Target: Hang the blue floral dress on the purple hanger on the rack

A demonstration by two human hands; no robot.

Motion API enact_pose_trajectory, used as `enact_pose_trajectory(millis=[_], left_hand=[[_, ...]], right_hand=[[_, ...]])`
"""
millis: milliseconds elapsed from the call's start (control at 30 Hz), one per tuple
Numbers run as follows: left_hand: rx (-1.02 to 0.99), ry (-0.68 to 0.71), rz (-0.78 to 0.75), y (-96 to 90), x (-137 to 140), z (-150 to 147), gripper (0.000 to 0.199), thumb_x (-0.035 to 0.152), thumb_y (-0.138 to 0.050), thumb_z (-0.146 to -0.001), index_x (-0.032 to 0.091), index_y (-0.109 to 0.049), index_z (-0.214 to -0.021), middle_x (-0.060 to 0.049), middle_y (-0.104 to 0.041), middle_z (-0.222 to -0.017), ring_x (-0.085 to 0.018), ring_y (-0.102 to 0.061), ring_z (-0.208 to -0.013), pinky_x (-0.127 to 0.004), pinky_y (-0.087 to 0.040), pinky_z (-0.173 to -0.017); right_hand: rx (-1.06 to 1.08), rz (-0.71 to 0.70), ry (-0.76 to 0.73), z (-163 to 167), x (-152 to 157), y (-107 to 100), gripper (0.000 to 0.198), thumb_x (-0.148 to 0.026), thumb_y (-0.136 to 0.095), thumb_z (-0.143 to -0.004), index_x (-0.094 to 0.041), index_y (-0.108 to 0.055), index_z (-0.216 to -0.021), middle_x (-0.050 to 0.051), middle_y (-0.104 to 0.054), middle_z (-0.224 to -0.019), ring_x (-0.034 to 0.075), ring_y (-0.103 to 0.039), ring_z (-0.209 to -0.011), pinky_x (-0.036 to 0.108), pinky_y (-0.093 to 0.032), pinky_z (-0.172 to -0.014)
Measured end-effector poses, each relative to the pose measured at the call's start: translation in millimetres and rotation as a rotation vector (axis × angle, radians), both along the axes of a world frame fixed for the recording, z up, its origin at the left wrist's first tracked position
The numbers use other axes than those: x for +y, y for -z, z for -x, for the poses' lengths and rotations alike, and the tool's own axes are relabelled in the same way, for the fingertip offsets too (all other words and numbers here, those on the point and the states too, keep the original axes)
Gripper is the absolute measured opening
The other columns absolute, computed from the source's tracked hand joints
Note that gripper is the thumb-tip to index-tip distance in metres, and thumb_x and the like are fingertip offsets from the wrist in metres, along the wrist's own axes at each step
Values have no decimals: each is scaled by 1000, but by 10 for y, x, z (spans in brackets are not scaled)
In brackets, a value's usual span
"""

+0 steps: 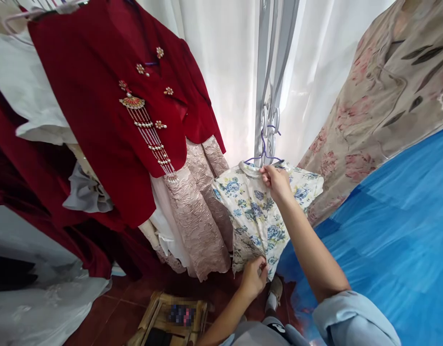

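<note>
A short-sleeved white shirt (255, 206) with blue flowers hangs in front of me on a purple hanger (264, 153). At its neckline, just under the hanger, my right hand (275, 181) is closed on the collar edge. Lower down, my left hand (254, 278) pinches the shirt's front close to the hem. The fabric between the two hands hangs fairly straight along the front. My right forearm covers part of the shirt's right side.
On the left hang a dark red jacket (99, 96) with beaded trim and a pink brocade skirt (203, 216). A beige floral dress (362, 110) and blue tulle (394, 216) are on the right. A wooden stool (154, 307) stands below; white curtains (221, 62) hang behind.
</note>
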State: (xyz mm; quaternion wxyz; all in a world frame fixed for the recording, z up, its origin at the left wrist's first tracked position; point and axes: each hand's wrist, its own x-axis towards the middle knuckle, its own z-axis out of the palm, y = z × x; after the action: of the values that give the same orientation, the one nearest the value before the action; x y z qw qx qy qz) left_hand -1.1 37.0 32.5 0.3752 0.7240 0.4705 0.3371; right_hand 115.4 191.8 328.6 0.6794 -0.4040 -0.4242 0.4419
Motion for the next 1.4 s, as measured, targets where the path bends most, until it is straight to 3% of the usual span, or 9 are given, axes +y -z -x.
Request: enact_pose_trajectory(millis=[133, 233, 333, 467, 600, 700, 867, 1033, 1400], left_hand=[[-65, 41, 125, 58, 76, 51, 10, 27, -59, -83, 21, -65, -80, -5, -71, -79, -23, -67, -79, -34, -53, -79], [-62, 39, 100, -171, 301, 189, 10, 25, -65, -81, 17, -67, -88, -6, -74, -89, -21, -67, -85, -34, -53, -83], [-70, 19, -84, -664, 615, 332, 14, 25, -66, -85, 18, -67, -97, -7, -73, -97, -20, -67, -90, -34, -53, -85], [-87, -77, -546, -1614, 1049, 399, 12, 23, -54, -96, 18, -64, -99, -8, -70, -100, -20, -66, -101, -37, -53, -93], [65, -69, -897, -2524, 1439, 218, 27, 20, -41, -101, 18, -59, -122, -11, -66, -121, -21, -59, -121, -40, -47, -108], [342, -58, -943, -2876, 1620, -6, 36, 16, -47, -97, 15, -53, -132, -13, -63, -131, -26, -54, -127, -44, -42, -111], [616, -129, -828, -2914, 1675, -188, 29, 13, -54, -92, 10, -57, -120, -15, -68, -111, -32, -61, -110, -49, -43, -101], [482, -12, -928, -2862, 1670, -98, 20, 13, -53, -92, 18, -62, -110, -7, -70, -109, -25, -62, -107, -43, -39, -110], [278, 221, -856, -2950, 1637, 80, 33, 8, -42, -96, 12, -68, -115, -10, -65, -104, -22, -62, -102, -34, -50, -92]], right_hand=[[-59, -213, 113, -55, -133, -204, 26, -39, -59, -84, -19, -58, -66, -6, -46, -45, 7, -37, -39, 20, -27, -41], [-234, -211, 98, -136, -257, -75, 31, -42, -59, -86, -19, -59, -65, -5, -48, -44, 8, -39, -39, 21, -30, -42], [-355, -90, 93, -224, -245, 228, 28, -42, -62, -84, -18, -61, -68, -4, -52, -43, 10, -42, -39, 23, -31, -43], [-433, -35, 179, -295, -72, 539, 23, -40, -64, -82, -18, -64, -78, -3, -59, -47, 13, -48, -41, 25, -35, -47], [-460, -89, 250, -305, 23, 581, 21, -39, -65, -82, -19, -66, -87, -3, -60, -49, 16, -53, -45, 27, -40, -51], [-454, -111, 246, -315, -7, 568, 20, -37, -64, -82, -19, -65, -90, -5, -58, -48, 16, -53, -46, 27, -40, -52], [-472, -109, 217, -356, -123, 576, 21, -39, -64, -83, -19, -64, -91, -5, -57, -49, 14, -49, -43, 26, -36, -50], [-406, -115, 199, -331, -157, 548, 34, -53, -65, -84, -19, -64, -84, -4, -57, -50, 13, -48, -45, 25, -35, -49], [-420, -192, 245, -192, -230, 484, 32, -49, -65, -85, -18, -61, -77, -5, -54, -52, 10, -40, -46, 23, -29, -47]])
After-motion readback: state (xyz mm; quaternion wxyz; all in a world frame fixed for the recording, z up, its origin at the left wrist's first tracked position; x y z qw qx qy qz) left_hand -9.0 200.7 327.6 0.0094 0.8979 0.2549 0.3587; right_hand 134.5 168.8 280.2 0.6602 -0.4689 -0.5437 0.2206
